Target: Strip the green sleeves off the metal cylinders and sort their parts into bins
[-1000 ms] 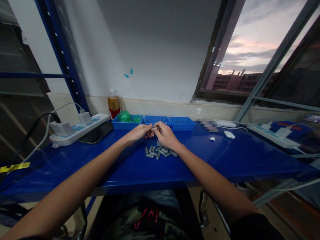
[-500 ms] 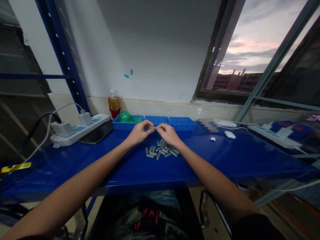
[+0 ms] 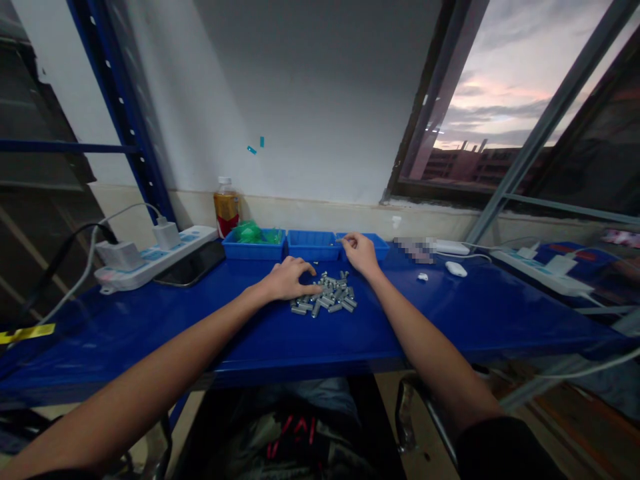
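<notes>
A heap of several small grey metal cylinders [image 3: 327, 300] lies on the blue table [image 3: 450, 313]. My left hand [image 3: 289, 279] rests palm down at the heap's left edge, with its fingers loosely apart and the fingertips touching the nearest cylinders. My right hand [image 3: 360, 251] is farther back, over the rim of the right blue tray [image 3: 377, 245]. Its thumb and fingers are pinched on a small metal piece [image 3: 341, 240].
Three shallow blue trays stand in a row at the back; the left tray [image 3: 253, 250] holds green bags, the middle tray [image 3: 311, 243] is beside it. A bottle [image 3: 227, 207], a power strip [image 3: 150, 257], a phone [image 3: 193, 267] and white earbuds [image 3: 456, 269] are also there.
My hands were together holding one small piece between them. They have parted: the left dropped to the heap, the right moved back and right to the right tray with the piece.
</notes>
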The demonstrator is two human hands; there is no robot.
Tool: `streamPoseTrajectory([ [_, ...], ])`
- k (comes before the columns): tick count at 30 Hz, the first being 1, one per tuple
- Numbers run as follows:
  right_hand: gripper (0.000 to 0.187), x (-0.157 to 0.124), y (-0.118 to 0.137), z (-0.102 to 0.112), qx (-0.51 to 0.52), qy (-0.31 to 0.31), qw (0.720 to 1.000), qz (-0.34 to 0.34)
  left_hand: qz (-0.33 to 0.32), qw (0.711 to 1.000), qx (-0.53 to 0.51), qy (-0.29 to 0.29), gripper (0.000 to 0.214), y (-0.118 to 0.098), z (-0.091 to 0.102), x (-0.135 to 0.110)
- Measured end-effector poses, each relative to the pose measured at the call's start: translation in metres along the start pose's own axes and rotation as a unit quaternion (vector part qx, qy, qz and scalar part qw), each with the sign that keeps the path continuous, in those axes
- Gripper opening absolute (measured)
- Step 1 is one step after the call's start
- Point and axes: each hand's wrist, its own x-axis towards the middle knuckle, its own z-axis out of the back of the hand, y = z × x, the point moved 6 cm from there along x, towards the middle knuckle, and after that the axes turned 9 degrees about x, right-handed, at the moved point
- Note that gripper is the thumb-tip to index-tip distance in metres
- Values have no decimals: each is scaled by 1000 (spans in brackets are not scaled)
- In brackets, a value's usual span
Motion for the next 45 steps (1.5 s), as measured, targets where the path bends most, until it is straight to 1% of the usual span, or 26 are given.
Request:
streamPoseTrajectory([
  [1, 21, 2, -7, 2, 2, -3, 1000, -13, 1, 1000, 9, 14, 44, 1, -1, 0],
  [3, 21, 3, -15, 2, 2, -3, 1000, -25, 4, 1000, 19, 20, 31, 3, 0, 0],
  [6, 22, 4, -16, -1, -8, -1, 1000, 0, 9, 1000, 21, 5, 21, 10, 3, 1],
  [10, 24, 5, -9, -8, -50, 10, 997, 59, 8, 1000, 18, 1, 21, 16, 1, 2],
  [14, 27, 1, -5, -15, -122, 22, 990, 71, -31, 1000, 4, 0, 26, 10, 2, 4],
  [17, 28, -7, 8, -21, -148, 33, 984, 96, -52, 998, -9, 25, 22, 5, 4, 4],
  [20, 26, -18, 27, -28, -138, 61, 981, 120, -24, 998, -41, 51, 21, 6, 5, 4],
  [23, 21, -32, 46, -40, -117, 120, 977, 131, 5, 997, -44, 65, 19, 8, 5, 4],
  [26, 18, -45, 65, -51, -86, 180, 969, 147, 10, 997, -16, 78, 12, 9, 4, 5],
  [28, 17, -50, 74, -54, -76, 197, 965, 153, 4, 997, -11, 70, 10, 11, 5, 6],
  [30, 17, -52, 78, -55, -73, 206, 964, 152, 9, 999, -10, 53, 11, 17, 7, 6],
  [34, 19, -53, 72, -57, -81, 229, 960, 135, 60, 997, 40, 42, 19, 41, 11, 5],
  [36, 21, -53, 69, -59, -83, 239, 959, 129, 68, 994, 68, 46, 21, 50, 12, 3],
  [38, 21, -54, 67, -61, -79, 243, 958, 130, 60, 995, 71, 38, 23, 53, 13, 2],
  [40, 22, -54, 68, -62, -68, 241, 959, 131, 34, 998, 46, 15, 24, 49, 16, 3],
  [42, 25, -53, 69, -61, -56, 236, 962, 125, -3, 1000, 17, -23, 23, 38, 20, 4],
  [45, 28, -52, 70, -57, -26, 226, 969, 92, -42, 995, -7, -87, 18, 20, 28, 4],
])
